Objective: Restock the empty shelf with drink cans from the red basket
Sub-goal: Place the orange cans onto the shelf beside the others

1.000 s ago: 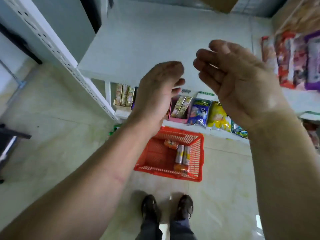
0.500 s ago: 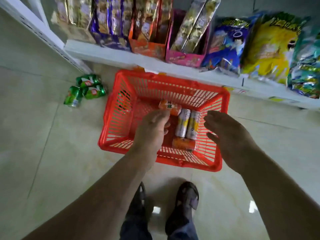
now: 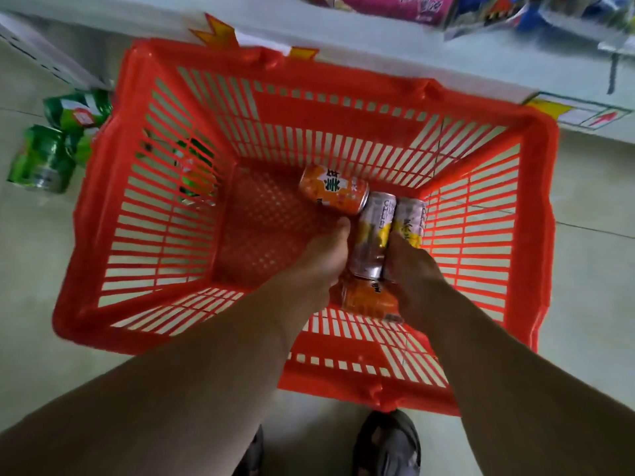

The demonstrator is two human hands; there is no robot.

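Red basket [image 3: 165, 214]: a slatted plastic basket on the pale tiled floor, its far rim against the foot of the white bottom shelf [image 3: 343, 25].
Cans in the basket: four, all lying on their sides on the mesh bottom, toward the right half.
Orange can, far [image 3: 331, 188]: lies crosswise near the middle of the bottom, just beyond the left thumb.
Left silver-and-yellow can [image 3: 372, 235]: lies lengthwise, touching its twin on the right.
Right silver-and-yellow can [image 3: 410, 218]: lies beside the first, near the basket's right wall.
Orange can, near [image 3: 369, 298]: lies crosswise by the near wall, partly under both hands.
Left hand [image 3: 318, 261]: reaches down into the basket, fingers curled round the left side of the left silver-and-yellow can, thumb along its flank.
Right hand [image 3: 417, 273]: also down in the basket, over the near end of the right silver-and-yellow can; whether it grips the can cannot be told.
Green cans [image 3: 44, 156]: several lie on the floor outside the basket's left wall.
Shoes [image 3: 388, 444]: dark, at the basket's near rim.
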